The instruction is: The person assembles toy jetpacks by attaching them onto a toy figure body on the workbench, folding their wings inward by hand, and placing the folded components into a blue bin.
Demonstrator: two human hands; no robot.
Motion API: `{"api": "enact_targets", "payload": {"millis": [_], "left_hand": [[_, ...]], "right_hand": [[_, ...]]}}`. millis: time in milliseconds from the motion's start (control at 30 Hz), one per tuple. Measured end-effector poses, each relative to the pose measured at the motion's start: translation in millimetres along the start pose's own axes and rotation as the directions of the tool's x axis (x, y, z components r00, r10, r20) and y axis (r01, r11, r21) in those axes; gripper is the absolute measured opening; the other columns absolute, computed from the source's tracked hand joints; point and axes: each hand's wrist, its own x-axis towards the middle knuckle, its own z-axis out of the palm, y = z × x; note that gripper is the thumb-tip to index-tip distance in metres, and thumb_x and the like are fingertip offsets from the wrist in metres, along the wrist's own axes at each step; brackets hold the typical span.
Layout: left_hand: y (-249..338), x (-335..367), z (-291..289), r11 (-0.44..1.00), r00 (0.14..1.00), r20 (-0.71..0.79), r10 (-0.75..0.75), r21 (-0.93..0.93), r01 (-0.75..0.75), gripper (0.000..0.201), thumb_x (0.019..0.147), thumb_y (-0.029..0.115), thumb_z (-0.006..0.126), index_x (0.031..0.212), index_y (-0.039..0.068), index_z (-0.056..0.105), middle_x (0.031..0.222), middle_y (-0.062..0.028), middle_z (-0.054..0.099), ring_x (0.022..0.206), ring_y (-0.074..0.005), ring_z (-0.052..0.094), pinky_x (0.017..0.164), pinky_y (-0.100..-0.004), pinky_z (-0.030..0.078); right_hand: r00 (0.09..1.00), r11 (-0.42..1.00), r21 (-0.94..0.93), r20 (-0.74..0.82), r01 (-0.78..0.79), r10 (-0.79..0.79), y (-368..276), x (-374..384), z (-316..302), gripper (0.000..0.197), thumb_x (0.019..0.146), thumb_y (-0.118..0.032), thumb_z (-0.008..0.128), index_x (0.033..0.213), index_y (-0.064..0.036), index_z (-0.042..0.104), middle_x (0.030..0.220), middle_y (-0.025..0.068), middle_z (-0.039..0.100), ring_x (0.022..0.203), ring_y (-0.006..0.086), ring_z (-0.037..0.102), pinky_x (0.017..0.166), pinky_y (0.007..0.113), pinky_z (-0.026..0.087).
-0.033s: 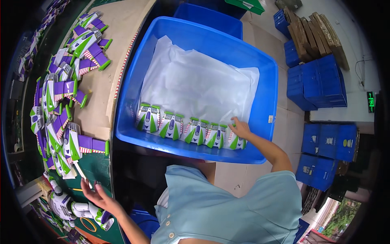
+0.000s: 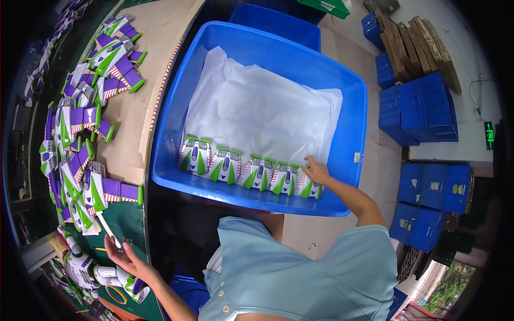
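Fingers point(image 2: 309, 160) of the right hand point(image 2: 319, 174) touch the end toy piece point(image 2: 310, 188); whether they clamp it cannot be told.
That piece sits at five o'clock in the blue tub point(image 2: 357, 123), ending a row of five, a white sheet point(image 2: 257, 112) toward twelve. At eight o'clock the left hand point(image 2: 130, 262) has its fingers apart near a white stick point(image 2: 108, 229); winged toys point(image 2: 65, 125) crowd the tabletop point(image 2: 130, 142) toward nine.
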Motion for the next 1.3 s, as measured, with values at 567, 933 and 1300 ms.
{"api": "enact_targets", "payload": {"millis": [567, 933, 1300], "left_hand": [[25.6, 72.1, -38.1, 0.509, 0.845, 0.324, -0.426, -0.686, 0.520, 0.038, 0.089, 0.014, 0.050, 0.122, -0.001, 0.041, 0.121, -0.0201, 0.050, 0.115, -0.0306, 0.048, 0.094, -0.0402, 0.042], [30.0, 153.5, 88.8, 0.006, 0.851, 0.347, -0.395, -0.925, 0.380, 0.014, 0.091, 0.010, 0.046, 0.104, 0.002, 0.046, 0.103, -0.0124, 0.055, 0.099, -0.0261, 0.057, 0.096, -0.0397, 0.042], [27.5, -46.9, -211.0, 0.593, 0.729, 0.551, -0.406, -0.449, 0.669, 0.013, 0.089, 0.012, 0.054, 0.096, 0.002, 0.051, 0.071, -0.0046, 0.056, 0.054, -0.0084, 0.048, 0.044, -0.0199, 0.032]], "right_hand": [[0.900, 0.955, -0.145, -0.325, 0.257, -0.292, -47.1, 10.0, 15.5, 0.044, 0.082, -0.019, 0.054, 0.119, 0.0022, 0.042, 0.107, 0.0212, 0.047, 0.103, 0.0359, 0.046, 0.091, 0.043, 0.034], [0.518, 0.448, 0.278, -0.602, 0.850, -0.608, -377.0, 9.8, -103.0, 0.024, 0.082, -0.006, 0.052, 0.105, 0.0006, 0.048, 0.103, 0.0149, 0.047, 0.098, 0.0264, 0.046, 0.089, 0.035, 0.035], [0.320, 0.106, 0.482, -0.385, 0.869, -0.866, -637.9, -14.5, -102.2, 0.040, 0.087, -0.021, 0.055, 0.123, -0.0042, 0.047, 0.112, 0.0145, 0.046, 0.097, 0.0209, 0.049, 0.086, 0.032, 0.039]]}}
